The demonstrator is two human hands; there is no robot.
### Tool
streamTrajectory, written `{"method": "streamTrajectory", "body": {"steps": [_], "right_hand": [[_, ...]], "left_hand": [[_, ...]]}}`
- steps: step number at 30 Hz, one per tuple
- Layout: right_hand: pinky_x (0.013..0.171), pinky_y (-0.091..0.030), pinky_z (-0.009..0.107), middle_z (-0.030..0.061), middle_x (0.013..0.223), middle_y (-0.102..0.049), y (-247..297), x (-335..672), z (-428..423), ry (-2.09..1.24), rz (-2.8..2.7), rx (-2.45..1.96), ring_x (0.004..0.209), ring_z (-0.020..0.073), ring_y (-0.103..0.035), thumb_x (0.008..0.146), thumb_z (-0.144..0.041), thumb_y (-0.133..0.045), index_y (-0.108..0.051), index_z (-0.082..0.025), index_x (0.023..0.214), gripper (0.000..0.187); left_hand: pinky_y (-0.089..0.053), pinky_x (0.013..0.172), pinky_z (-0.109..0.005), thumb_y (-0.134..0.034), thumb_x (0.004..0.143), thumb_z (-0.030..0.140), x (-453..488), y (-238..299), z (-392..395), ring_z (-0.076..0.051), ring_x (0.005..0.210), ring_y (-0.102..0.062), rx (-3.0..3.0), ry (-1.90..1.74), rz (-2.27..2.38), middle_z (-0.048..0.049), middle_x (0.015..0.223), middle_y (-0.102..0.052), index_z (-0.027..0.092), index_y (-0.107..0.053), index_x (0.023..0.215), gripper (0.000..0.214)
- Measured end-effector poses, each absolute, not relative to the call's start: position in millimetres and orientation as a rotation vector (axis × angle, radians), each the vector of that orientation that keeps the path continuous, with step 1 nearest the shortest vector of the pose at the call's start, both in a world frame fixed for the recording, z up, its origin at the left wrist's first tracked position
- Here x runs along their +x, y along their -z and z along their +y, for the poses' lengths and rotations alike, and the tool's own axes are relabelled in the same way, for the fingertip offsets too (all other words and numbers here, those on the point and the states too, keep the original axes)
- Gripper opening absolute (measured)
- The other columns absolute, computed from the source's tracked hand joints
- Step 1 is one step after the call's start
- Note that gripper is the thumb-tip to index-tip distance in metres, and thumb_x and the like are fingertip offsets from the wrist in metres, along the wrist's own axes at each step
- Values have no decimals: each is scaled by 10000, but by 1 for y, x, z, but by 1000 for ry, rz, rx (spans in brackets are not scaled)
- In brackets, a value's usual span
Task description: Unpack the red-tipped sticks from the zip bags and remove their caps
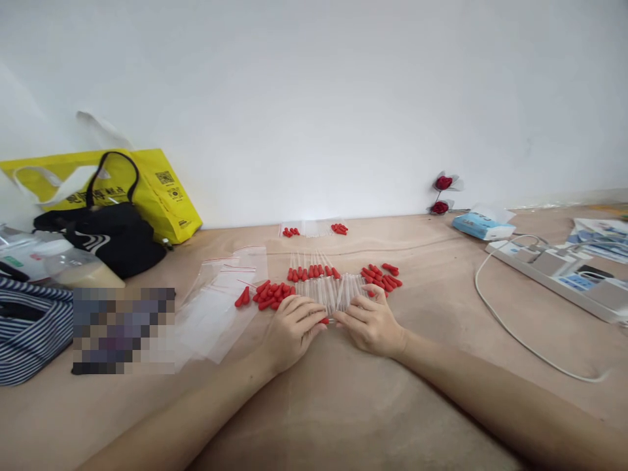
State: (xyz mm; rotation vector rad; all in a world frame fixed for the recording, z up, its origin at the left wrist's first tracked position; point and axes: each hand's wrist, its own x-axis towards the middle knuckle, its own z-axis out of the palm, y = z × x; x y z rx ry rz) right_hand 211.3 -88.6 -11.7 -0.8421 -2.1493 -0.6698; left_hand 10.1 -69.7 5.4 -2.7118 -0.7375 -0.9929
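A row of clear plastic droppers (328,288) lies on the tan table, some with red rubber bulbs (314,270) on their far ends. My left hand (290,330) rests on the near left end of the row, fingers stretched flat. My right hand (373,324) lies on the near right end, fingers also flat, gathering the tubes from both sides. Loose red bulbs lie in a pile to the left (267,296) and another to the right (381,276).
Clear zip bags (216,307) lie left of the droppers. More bagged droppers (314,228) sit by the wall. A black handbag (105,235) and yellow bag (161,190) stand at left. A power strip (554,271) with a white cable (495,314) is at right.
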Motion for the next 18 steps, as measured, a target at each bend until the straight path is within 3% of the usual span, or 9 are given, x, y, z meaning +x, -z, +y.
{"method": "streamTrajectory", "body": {"steps": [7, 18], "right_hand": [[863, -216, 381, -49, 534, -541, 9, 210, -88, 578, -2149, -799, 633, 96, -449, 834, -233, -478, -609, -203, 787, 142], [861, -212, 379, -57, 525, -538, 9, 211, -89, 549, -2134, -761, 633, 95, -452, 826, -225, -479, -604, -203, 785, 133]], "left_hand": [[-290, 915, -378, -483, 839, 230, 7, -4, -72, -142, 803, -586, -2717, 1013, -840, 28, 745, -683, 219, -625, 728, 181], [-295, 893, -377, -463, 836, 173, 6, -8, -77, -134, 779, -575, -2665, 1037, -758, 35, 721, -665, 202, -591, 714, 179]]}}
